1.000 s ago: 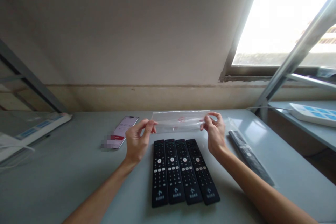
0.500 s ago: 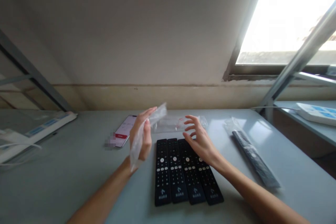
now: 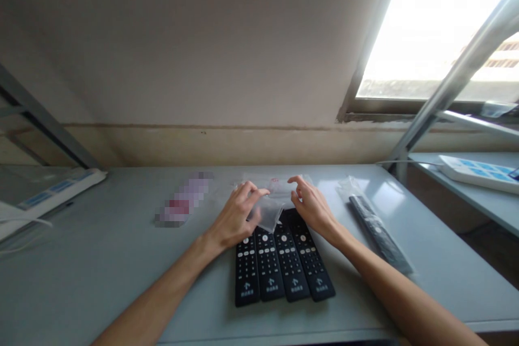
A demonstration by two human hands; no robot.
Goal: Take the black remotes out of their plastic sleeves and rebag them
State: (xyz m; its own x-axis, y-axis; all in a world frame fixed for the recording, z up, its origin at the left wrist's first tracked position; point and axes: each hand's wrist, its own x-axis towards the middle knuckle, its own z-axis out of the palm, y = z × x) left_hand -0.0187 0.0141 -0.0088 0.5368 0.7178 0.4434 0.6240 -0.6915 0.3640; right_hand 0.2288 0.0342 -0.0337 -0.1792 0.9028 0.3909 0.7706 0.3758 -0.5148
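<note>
Several black remotes (image 3: 271,275) lie side by side on the grey table, their far ends partly covered. Over them, my left hand (image 3: 240,215) holds a clear plastic bag (image 3: 268,213) that hangs from its fingers. My right hand (image 3: 310,203) is above the far end of the rightmost remote, fingers bent and apart, with nothing in it. Behind both hands a flat clear bag with a red mark (image 3: 275,180) lies on the table. To the right rests another remote in a clear bag (image 3: 379,230).
A blurred-out phone (image 3: 184,200) lies left of my left hand. White power strips stand at the far left (image 3: 52,194) and on a side surface at the right (image 3: 478,174). Metal frame bars (image 3: 446,89) rise at both sides; a wall runs behind.
My left hand has moved right and down with the clear bag, from beside the phone to over the remotes. My right hand has stayed near the remotes' far end. The view has shifted slightly.
</note>
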